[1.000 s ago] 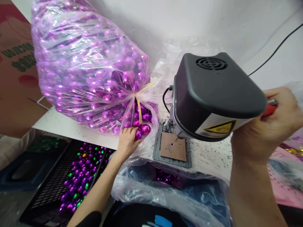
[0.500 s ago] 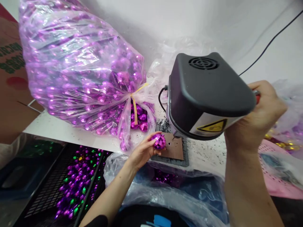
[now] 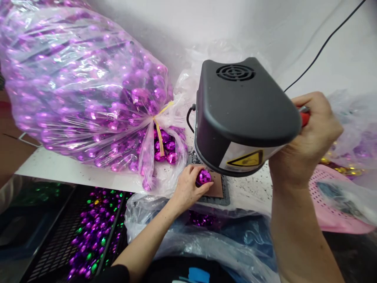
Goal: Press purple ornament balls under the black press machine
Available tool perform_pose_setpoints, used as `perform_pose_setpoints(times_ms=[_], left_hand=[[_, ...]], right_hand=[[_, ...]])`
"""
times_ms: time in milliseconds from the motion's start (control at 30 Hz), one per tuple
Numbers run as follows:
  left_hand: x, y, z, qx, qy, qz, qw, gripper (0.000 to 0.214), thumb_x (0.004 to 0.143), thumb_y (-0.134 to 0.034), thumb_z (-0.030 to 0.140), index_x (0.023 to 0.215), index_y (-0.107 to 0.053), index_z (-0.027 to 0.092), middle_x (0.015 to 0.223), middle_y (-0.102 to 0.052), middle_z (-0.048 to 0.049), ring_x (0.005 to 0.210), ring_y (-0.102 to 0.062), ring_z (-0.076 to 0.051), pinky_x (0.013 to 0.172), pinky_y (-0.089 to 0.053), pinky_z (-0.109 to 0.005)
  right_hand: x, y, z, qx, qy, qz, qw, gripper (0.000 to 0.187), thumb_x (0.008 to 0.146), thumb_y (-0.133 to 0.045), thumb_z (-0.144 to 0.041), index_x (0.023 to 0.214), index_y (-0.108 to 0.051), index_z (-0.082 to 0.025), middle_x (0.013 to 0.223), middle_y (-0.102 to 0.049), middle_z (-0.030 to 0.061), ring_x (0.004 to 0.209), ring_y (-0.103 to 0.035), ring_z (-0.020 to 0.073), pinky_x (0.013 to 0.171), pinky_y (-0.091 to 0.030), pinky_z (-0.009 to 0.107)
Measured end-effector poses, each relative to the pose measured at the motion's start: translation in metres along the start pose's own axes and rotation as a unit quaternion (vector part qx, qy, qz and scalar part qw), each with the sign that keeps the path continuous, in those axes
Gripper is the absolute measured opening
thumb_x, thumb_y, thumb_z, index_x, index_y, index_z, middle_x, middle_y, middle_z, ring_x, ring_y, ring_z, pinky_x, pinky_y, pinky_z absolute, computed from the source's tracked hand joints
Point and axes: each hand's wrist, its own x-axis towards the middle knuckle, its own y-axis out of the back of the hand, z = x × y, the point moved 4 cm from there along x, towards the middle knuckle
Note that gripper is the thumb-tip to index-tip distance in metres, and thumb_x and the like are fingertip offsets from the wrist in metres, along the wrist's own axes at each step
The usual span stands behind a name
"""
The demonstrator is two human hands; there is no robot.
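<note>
Between the thumb and fingers of my left hand point(image 3: 188, 184) is a shiny purple faceted ball point(image 3: 204, 177). That hand is over a brown board point(image 3: 217, 186) lying on a dark grey base plate point(image 3: 224, 196), below the machine. My right hand point(image 3: 312, 133) is wrapped round a red-ended handle point(image 3: 304, 116) on the right side of a black bench press point(image 3: 244, 106), which bears a yellow warning label. The machine's head hides its lower working parts and part of the base.
A big clear bag point(image 3: 73, 86) of purple balls, tied with yellow ribbon, fills the left. Several loose purple balls point(image 3: 169, 147) lie by its neck. Black crates point(image 3: 55, 239) with purple and green pieces stand lower left. A plastic-lined bin point(image 3: 235, 243) is in front; a pink basket point(image 3: 330, 220) is at right.
My left hand has turned over, its back now facing up, with the ball gripped from above over the board. My right hand stays on the handle. The whole view has shifted slightly.
</note>
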Motion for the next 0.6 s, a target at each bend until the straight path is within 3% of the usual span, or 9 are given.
perform_pose_setpoints(times_ms=[167, 433, 600], left_hand=[[0.009, -0.015, -0.001, 0.047, 0.017, 0.041, 0.998, 0.036, 0.077, -0.081, 0.045, 0.103, -0.071, 0.022, 0.1, -0.066, -0.0092, 0.1, -0.061, -0.03, 0.095, -0.049, -0.049], [0.01, -0.026, -0.008, 0.009, 0.008, 0.046, 0.999, 0.035, 0.078, -0.079, 0.043, 0.107, -0.069, 0.024, 0.103, -0.067, -0.0079, 0.107, -0.058, -0.031, 0.107, -0.042, -0.054], [0.008, -0.028, -0.01, -0.009, 0.02, 0.035, 0.999, 0.033, 0.076, -0.08, 0.039, 0.104, -0.069, 0.025, 0.109, -0.068, -0.0086, 0.112, -0.057, -0.032, 0.106, -0.045, -0.052]], right_hand=[[0.0, 0.0, -0.001, 0.009, 0.001, 0.001, 1.0, 0.032, 0.09, -0.057, -0.042, 0.076, -0.054, -0.014, 0.059, -0.037, -0.0062, 0.058, -0.034, 0.0007, 0.058, -0.026, 0.02], [-0.002, 0.002, -0.001, -0.004, 0.021, -0.008, 1.0, 0.032, 0.092, -0.058, -0.044, 0.08, -0.055, -0.015, 0.063, -0.038, -0.0059, 0.061, -0.034, -0.0001, 0.058, -0.028, 0.017], [-0.029, 0.014, -0.006, -0.021, 0.08, 0.065, 0.994, 0.03, 0.094, -0.054, -0.04, 0.076, -0.056, -0.016, 0.069, -0.05, -0.0031, 0.061, -0.043, 0.0007, 0.057, -0.035, 0.019]])
